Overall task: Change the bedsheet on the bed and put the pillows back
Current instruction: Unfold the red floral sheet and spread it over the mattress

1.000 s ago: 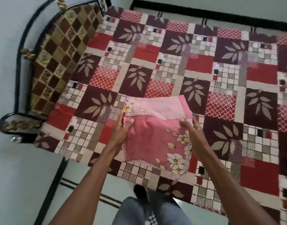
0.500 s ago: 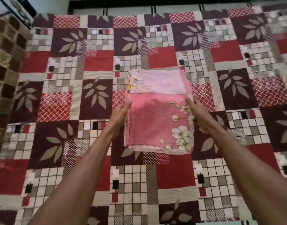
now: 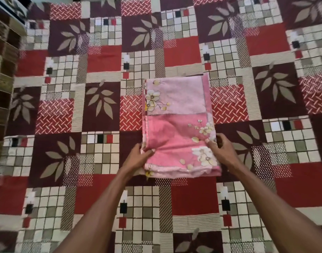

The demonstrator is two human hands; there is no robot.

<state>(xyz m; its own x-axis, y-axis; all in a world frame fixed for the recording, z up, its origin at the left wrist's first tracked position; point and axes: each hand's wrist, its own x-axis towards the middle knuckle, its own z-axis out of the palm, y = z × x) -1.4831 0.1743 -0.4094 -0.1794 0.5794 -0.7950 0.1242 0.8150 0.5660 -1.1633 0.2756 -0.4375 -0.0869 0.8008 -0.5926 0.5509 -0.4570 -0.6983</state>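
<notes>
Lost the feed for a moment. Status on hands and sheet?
Left hand grips pink sheet at its left edge; right hand pinches right edge. Sheet folded, lying on patterned bedspread. Nothing in the way.

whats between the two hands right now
The near end of the folded pink sheet, lying on the patterned bedcover. The left hand and right hand grip its side edges, seen from the head view.

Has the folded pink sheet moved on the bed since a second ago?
Yes. The folded pink sheet was near the bed's front edge; it now lies farther in on the patterned bedspread, both hands at its near corners.
</notes>
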